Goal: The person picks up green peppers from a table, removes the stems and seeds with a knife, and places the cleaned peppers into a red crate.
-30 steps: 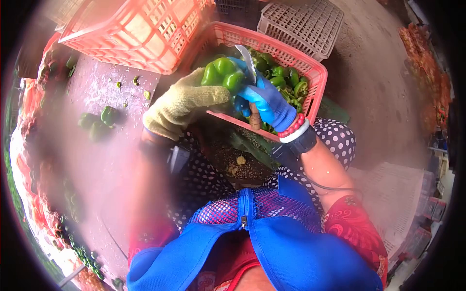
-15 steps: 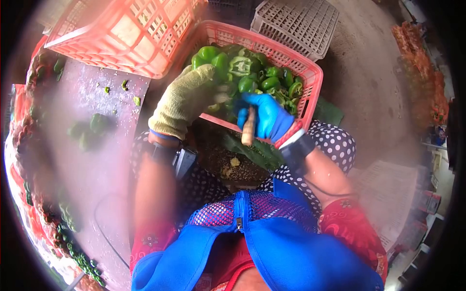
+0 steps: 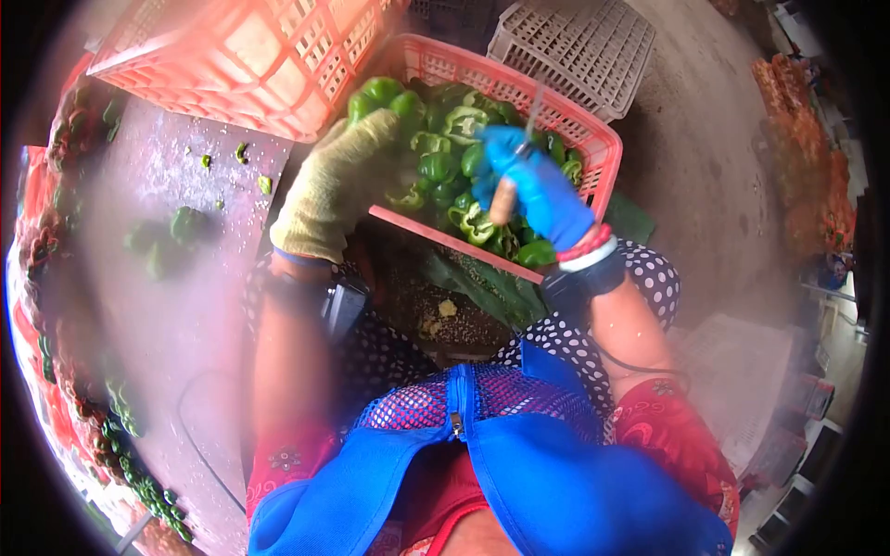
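My left hand (image 3: 336, 190), in a pale yellow knit glove, is closed around a green bell pepper (image 3: 378, 95) that shows beyond the fingers. It is over the left side of a pink plastic crate (image 3: 607, 153). In the crate lie many green peppers (image 3: 438, 167), some whole and some cut open. My right hand (image 3: 542, 190), in a blue glove, grips a knife by its wooden handle (image 3: 503, 202). The thin blade (image 3: 536, 104) points up and away, slightly blurred. The two hands are apart, with peppers visible between them.
A taller pink crate (image 3: 250, 56) stands at the upper left, and a grey crate (image 3: 575, 56) behind. Pepper scraps (image 3: 265, 185) and blurred whole peppers (image 3: 188, 225) lie on the pale surface at left. Seeds and a green leaf-like sheet (image 3: 491, 292) are below the crate.
My right hand has moved up and right, away from my left, and the knife blade now shows. My left hand has shifted slightly left with the pepper.
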Demonstrator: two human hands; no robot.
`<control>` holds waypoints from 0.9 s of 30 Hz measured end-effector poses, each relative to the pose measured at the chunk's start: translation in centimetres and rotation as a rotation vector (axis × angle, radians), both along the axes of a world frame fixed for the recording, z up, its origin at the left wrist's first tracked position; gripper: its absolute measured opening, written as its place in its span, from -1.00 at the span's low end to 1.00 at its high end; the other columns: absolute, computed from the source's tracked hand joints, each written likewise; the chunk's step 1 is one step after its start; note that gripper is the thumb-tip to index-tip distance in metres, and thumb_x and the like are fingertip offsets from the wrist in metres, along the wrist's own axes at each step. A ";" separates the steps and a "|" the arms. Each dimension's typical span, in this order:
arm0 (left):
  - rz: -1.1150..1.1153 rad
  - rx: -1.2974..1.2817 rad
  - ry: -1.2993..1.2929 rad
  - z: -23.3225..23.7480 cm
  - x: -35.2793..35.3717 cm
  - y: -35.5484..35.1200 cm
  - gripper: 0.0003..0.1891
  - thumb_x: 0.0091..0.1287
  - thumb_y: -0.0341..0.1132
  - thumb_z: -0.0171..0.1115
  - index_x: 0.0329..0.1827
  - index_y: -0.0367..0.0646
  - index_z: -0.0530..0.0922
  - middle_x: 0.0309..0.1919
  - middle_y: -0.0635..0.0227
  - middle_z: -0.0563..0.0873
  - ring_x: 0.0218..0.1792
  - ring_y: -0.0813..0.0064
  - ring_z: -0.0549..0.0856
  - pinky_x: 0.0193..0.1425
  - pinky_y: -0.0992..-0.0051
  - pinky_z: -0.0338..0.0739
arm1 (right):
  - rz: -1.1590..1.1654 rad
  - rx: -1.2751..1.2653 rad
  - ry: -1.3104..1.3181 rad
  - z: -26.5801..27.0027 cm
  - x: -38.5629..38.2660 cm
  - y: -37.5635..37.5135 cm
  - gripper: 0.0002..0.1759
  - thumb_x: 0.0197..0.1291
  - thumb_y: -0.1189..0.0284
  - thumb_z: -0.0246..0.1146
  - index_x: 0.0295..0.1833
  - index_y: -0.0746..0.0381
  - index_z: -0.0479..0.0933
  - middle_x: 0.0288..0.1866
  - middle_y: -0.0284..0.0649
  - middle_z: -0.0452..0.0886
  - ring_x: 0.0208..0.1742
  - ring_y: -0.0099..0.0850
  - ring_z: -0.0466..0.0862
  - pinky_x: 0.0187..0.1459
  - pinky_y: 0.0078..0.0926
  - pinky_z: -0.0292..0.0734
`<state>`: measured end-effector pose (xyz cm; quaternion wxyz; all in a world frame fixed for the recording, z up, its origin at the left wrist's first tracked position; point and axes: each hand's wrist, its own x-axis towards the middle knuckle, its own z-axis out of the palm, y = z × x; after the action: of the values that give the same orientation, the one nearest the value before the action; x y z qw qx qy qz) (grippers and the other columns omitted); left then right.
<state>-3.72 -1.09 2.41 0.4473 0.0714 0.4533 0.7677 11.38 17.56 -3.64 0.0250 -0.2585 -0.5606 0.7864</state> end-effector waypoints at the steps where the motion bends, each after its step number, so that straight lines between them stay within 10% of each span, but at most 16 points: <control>1: -0.012 -0.082 0.021 -0.2 0.0 0.0 -0.53 0.46 -0.23 0.29 0.39 -0.17 0.50 0.03 0.34 0.72 -0.16 0.46 0.69 0.00 0.37 0.67 | 0.077 0.218 -0.063 -0.7 0.1 -0.1 -0.46 0.44 0.08 0.27 0.30 0.26 0.47 -0.27 -0.33 0.61 -0.43 -0.56 0.56 -0.38 -0.51 0.53; 11: -0.244 -0.264 0.157 -1.1 0.3 0.4 -0.48 0.36 -0.17 0.43 0.31 -0.21 0.53 -0.06 0.35 0.75 -0.16 0.50 0.72 -0.05 0.48 0.62 | -0.058 0.806 0.233 -1.7 -1.5 -3.1 -0.32 0.23 0.36 0.32 0.46 0.27 0.35 -0.20 0.04 0.68 -0.29 -0.19 0.70 -0.16 -0.23 0.61; 27: -0.160 -0.521 0.473 -1.2 2.1 1.8 -0.64 0.28 -0.26 0.49 0.03 -0.22 0.59 -0.21 0.38 0.70 -0.19 0.60 0.64 -0.03 0.51 0.54 | 0.084 0.926 -0.158 0.0 -1.3 -4.2 -0.31 0.29 0.35 0.25 0.49 0.23 0.20 -0.11 0.23 0.69 -0.06 0.19 0.71 -0.06 0.08 0.64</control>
<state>-1.66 0.73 1.19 0.3919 0.1661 0.7178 0.5510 10.09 13.37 -3.66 0.0631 -0.2563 -0.8625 0.4317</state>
